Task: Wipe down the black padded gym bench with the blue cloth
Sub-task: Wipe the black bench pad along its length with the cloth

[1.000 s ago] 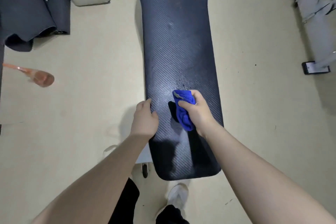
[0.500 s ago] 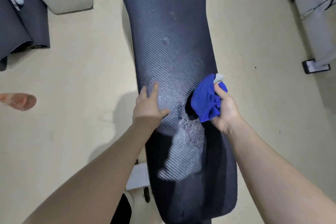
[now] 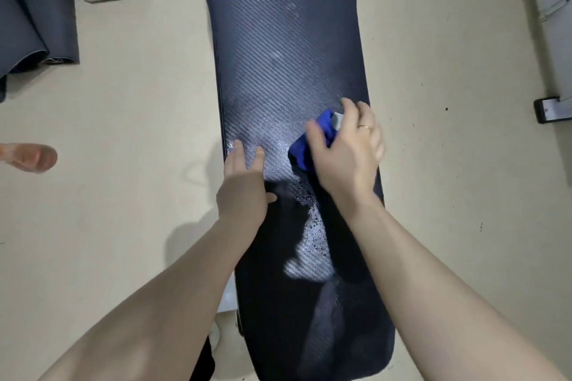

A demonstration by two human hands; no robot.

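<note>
Moved since the frame half a second back: right hand (image 3: 346, 155) and cloth (image 3: 312, 145) have slid from the bench's right edge a little toward its middle; the palm, then turned up, now faces down over the cloth; left hand (image 3: 244, 182) much as it was, on the left edge.

Item, bench (image 3: 288, 49): long black padded worktop, woven carbon-style texture, rounded near end; pale sheen across the middle.
Item, droplets (image 3: 312, 226): beaded wet patch just behind the cloth, toward the near end; unwiped.
Item, cloth: blue, soft, bunched; a small pale tag shows at its far end; lies on the bench right of centre, under the right hand.
Grip, right: fingers curled round the cloth, pressing it down; ring on one finger.
Grip, left: released; fingers flat on the pad, steadying.

Progress, by judgement: early to middling; the droplets and the near end remain; whether the far length is done cannot be told.
</note>
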